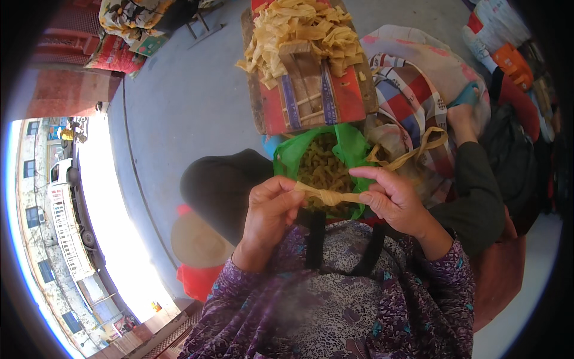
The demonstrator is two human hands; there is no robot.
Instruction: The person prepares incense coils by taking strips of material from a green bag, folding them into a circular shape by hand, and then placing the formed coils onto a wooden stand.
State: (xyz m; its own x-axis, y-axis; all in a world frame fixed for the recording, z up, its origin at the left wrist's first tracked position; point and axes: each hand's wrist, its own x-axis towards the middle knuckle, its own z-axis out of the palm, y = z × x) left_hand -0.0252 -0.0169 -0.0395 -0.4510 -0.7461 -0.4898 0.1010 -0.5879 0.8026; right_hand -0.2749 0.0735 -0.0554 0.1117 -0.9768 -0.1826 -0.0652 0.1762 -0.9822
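Observation:
A pale yellow, flat food strip (332, 196) with a knot in its middle is stretched between my two hands. My left hand (274, 204) pinches its left end between thumb and fingers. On the right, my right hand (394, 197) holds the other end, its index finger extended above the strip. Just behind the strip, a green plastic bag (289, 155) stands open, full of small knotted pieces (325, 161). Beyond the bag, a heap of similar loose strips (296, 27) lies on a red-topped wooden board (354, 101), with a wooden piece and thin sticks near its front edge.
Patterned cloth bundles (415, 89) lie right of the board, with a long strip (426, 150) trailing over them. A round stool seat (197, 238) is at the lower left. A red sack (119, 54) rests at the upper left; a truck (69, 224) is outside the doorway.

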